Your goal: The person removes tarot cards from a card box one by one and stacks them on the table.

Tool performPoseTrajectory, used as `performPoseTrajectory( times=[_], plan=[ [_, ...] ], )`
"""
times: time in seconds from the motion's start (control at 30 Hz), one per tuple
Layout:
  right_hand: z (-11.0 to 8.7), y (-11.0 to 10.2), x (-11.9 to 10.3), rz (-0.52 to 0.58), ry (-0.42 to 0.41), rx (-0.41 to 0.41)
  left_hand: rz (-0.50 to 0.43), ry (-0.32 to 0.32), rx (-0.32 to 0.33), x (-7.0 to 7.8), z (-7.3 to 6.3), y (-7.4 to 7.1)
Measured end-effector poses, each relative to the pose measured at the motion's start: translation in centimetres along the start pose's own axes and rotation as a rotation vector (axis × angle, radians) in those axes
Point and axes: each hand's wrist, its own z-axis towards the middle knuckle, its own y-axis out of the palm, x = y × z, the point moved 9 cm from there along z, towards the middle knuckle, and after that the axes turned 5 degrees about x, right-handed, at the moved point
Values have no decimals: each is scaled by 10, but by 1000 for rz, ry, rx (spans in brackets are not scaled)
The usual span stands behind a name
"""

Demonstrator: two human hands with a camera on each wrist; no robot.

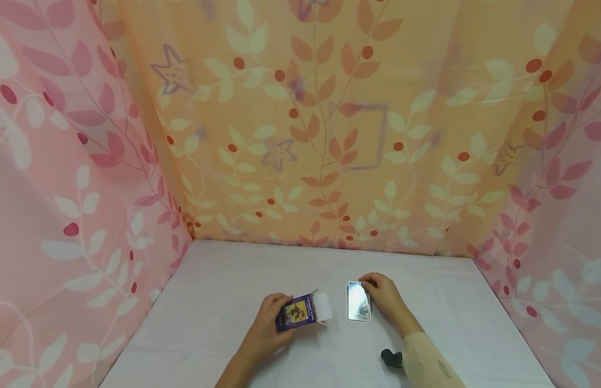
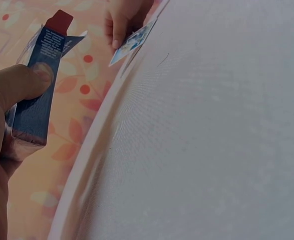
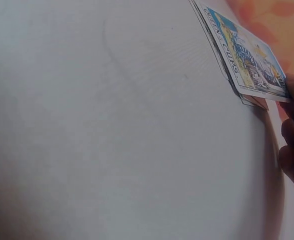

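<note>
Left hand (image 1: pixel 270 323) around cardboard box (image 1: pixel 296 312)

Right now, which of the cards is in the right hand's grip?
The uppermost, the Queen of Cups card: the right hand pinches its edge, while the cards beneath show only at their edges.

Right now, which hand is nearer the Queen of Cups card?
Right: the right hand pinches the card; the left hand is left of it, apart, holding the purple box.
</note>
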Motion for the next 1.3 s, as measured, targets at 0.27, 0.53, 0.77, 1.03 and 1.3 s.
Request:
performPoseTrajectory(
  times=[0.27, 0.53, 0.77, 1.03, 1.3],
  plan=[
    [4, 4, 3, -44, -28, 2, -14, -12, -6, -1, 0, 0],
    [4, 7, 7, -121, -34, 15, -15, -1, -11, -2, -1, 4],
    [3, 9, 4, -184, -87, 34, -18, 24, -2, 1, -2, 2],
    [5, 10, 0, -210, -101, 30, -19, 10, 2, 2, -1, 0],
    [7, 12, 0, -232, -73, 7, 2, 15, 3, 2, 0, 0]
  ],
)
